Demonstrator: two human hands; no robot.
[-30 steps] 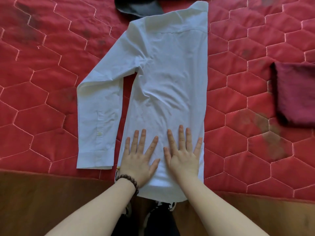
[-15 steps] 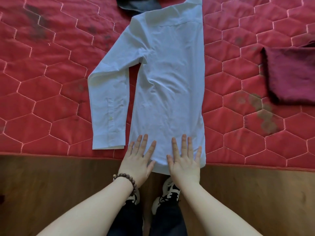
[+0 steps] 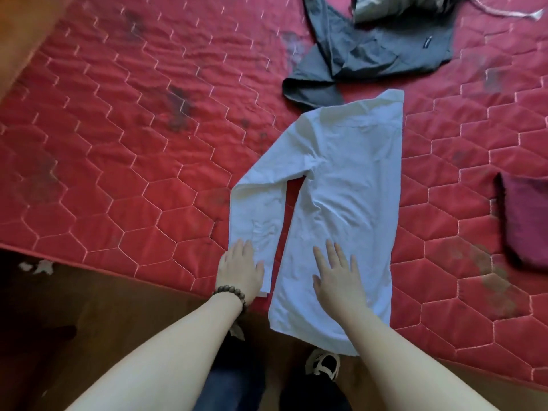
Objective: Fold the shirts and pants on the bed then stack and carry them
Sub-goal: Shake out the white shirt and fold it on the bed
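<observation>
A white long-sleeved shirt [image 3: 350, 185] lies on the red quilted bed [image 3: 133, 188], folded lengthwise, its hem hanging over the near edge. Its one visible sleeve [image 3: 255, 215] bends down along the left side of the body. My left hand [image 3: 241, 269] rests on the cuff end of that sleeve, its fingertips hidden by the hand itself. My right hand [image 3: 338, 277] lies flat with spread fingers on the lower part of the shirt's body. A dark grey garment [image 3: 370, 54] lies crumpled beyond the collar. A folded dark red garment [image 3: 525, 221] sits at the right edge.
An olive-grey piece of clothing [image 3: 394, 7] lies at the top behind the grey one. The wooden floor [image 3: 103, 321] runs along the bed's near edge, with my legs and a shoe [image 3: 323, 363] below the shirt's hem.
My left hand has moved left from the shirt's body onto the sleeve cuff. The right hand stays flat on the body. The view has tilted up, revealing more of the bed.
</observation>
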